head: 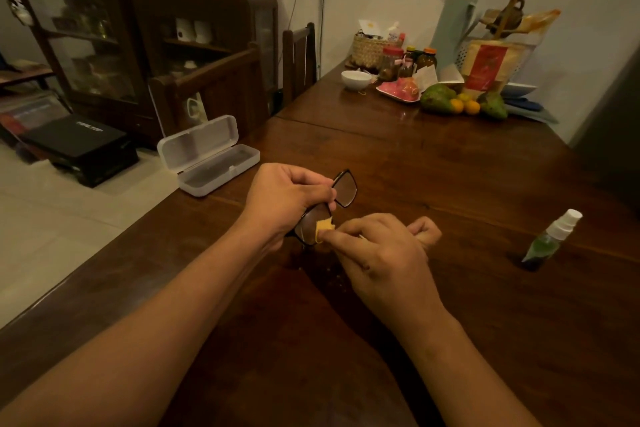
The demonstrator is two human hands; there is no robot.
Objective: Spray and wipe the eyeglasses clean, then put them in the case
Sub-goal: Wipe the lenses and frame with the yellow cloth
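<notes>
You are in the wiping part now: your left hand [287, 198] grips the dark eyeglasses [344, 189] by the middle of the frame, just above the wooden table [450, 166]. Your right hand [381, 253] pinches a small yellow cloth [325, 227] against the near lens. The spray bottle [550, 241] stands alone off to your right, so I think the spraying is done; the far lens may need a rub too, and then the glasses must go into the clear case [211, 159], which lies open on your left.
</notes>
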